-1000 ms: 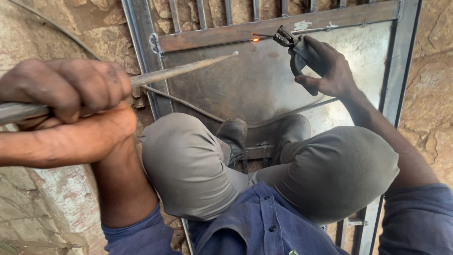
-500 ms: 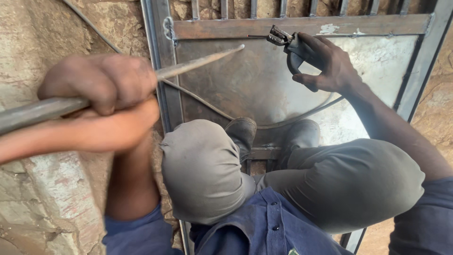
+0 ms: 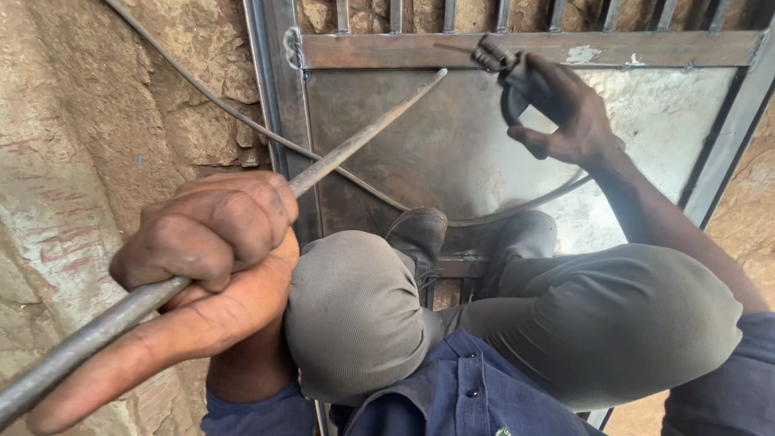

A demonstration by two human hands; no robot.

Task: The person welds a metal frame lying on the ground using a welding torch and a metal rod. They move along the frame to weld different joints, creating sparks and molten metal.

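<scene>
Steel rod (image 3: 355, 145) in left hand's (image 3: 206, 242) clamped grip, electrode holder (image 3: 504, 69) in right hand's (image 3: 565, 109), above rusty gate panel (image 3: 428, 153).

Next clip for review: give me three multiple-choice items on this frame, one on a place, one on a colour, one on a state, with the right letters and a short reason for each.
1. Where does the far tip of the metal rod lie?
A. Over the gate's sheet-metal panel
B. On the person's boot
C. Against the stone wall

2. What colour are the person's sleeves?
A. Red
B. Dark blue
C. White

3. How does the left hand stand?
A. Open and flat
B. Fingers closed around the rod
C. Resting on a knee

Answers:
1. A, since the rod runs up from the left hand and ends over the panel just under the top bar.
2. B, since both cuffs and the shirt front are dark blue.
3. B, since the fingers wrap the rod, while the right hand grips a black welding holder.
</scene>
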